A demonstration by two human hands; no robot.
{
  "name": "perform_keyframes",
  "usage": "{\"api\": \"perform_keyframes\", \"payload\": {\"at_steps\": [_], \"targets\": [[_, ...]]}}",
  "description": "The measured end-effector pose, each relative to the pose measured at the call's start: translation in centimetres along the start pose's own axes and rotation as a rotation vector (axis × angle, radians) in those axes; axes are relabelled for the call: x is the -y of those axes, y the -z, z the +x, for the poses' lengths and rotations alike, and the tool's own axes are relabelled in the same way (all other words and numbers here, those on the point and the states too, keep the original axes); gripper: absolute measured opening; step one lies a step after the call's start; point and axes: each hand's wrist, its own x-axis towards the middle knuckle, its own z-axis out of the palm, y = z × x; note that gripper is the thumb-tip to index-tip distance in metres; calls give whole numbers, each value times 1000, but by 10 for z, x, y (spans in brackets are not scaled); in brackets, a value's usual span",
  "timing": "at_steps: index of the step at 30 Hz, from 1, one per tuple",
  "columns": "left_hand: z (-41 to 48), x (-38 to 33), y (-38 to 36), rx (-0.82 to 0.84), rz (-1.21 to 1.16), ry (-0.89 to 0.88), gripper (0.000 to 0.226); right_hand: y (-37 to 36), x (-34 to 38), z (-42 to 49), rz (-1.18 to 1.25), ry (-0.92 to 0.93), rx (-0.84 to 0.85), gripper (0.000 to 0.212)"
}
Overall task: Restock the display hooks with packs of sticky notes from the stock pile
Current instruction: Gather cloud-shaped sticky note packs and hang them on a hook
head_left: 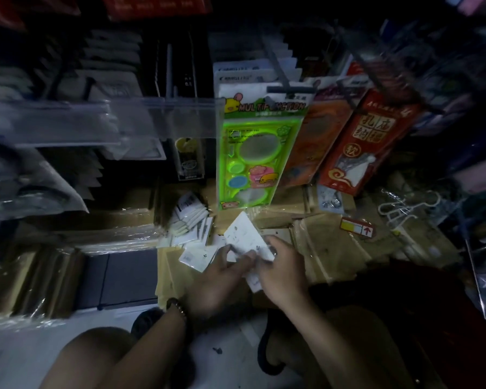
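Head: pack (244, 235) between left hand (222, 279), right hand (284, 272)

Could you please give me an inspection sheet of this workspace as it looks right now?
Surface: wrapped brown paper stacks on the floor serve as the work surface; the light is dim.
Job's things: held pack of sticky notes, tilted, between both hands; stock pile of white packs to its left; display hook above, with packs hanging on it.
Clutter: green stencil pack, red pack, white hangers.
Grips: left hand and right hand both pinch the held pack.
Cables: nothing seen.
Surroundings: crowded shelves of packaged goods, blurred; details unclear.
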Motion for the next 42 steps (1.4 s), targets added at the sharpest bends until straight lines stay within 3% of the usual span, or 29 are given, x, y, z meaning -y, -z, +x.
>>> {"api": "perform_keyframes", "payload": {"at_steps": [1, 4, 7, 11, 15, 21, 23, 29, 36, 42], "targets": [[-3, 0, -2, 48, -53, 0, 53, -2, 1, -13, 22, 49, 23, 11], [-16, 7, -4, 73, -115, -56, 62, -5, 4, -40, 62, 187, 202, 45], [-23, 10, 2, -57, -186, -68, 38, 1, 6, -45, 121, 260, 369, 76], [-35, 7, 16, -6, -369, -1, 26, 11, 11, -39, 212, 179, 358, 53], [-60, 0, 22, 71, -438, -18, 32, 20, 19, -47, 273, 147, 317, 64], [-105, -14, 38, 160, -520, -66, 61, 44, 48, -65, 428, 97, 252, 61], [-125, -21, 40, 207, -549, -98, 56, 60, 61, -72, 481, 108, 204, 59], [-188, -71, 33, 184, -438, -306, 42, 111, 110, -98, 552, 219, 152, 47], [-260, -158, 21, 18, -258, -565, 41, 171, 194, -113, 554, 483, 85, 51], [-315, -245, 14, 24, -247, -746, 38, 232, 287, -121, 547, 677, 54, 52]]}}
